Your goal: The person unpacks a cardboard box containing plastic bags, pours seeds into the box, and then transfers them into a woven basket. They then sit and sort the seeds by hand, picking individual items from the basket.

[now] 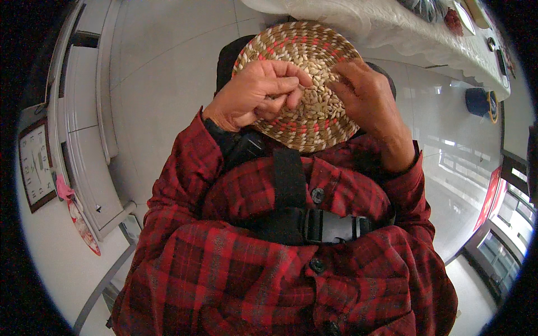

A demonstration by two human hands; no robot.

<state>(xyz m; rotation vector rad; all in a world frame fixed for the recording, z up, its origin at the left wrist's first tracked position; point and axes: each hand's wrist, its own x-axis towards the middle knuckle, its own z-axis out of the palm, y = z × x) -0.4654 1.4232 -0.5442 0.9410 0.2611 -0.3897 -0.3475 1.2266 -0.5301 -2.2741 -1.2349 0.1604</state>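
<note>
A round coiled-straw tray (pixel 286 44), patterned in brown, white and pink-red, rests on my lap. Pale oval seeds (pixel 318 98) lie heaped across its middle; their exact kind is hard to tell. My left hand (pixel 267 94) hovers over the tray's left part with curled fingers, thumb and index tip close together at the heap's edge. Over the right side is my right hand (pixel 367 94), its bent fingertips reaching the seeds and slightly blurred. Whether either hand pinches a seed cannot be made out. Both hands hide parts of the tray.
A table with a white lace cloth (pixel 378 25) runs just beyond the tray, with several items on it. A dark blue bin (pixel 477 102) stands on the tiled floor (pixel 168 80) at right. Light cabinets (pixel 84 88) line the left. A black strap (pixel 289 178) crosses my chest.
</note>
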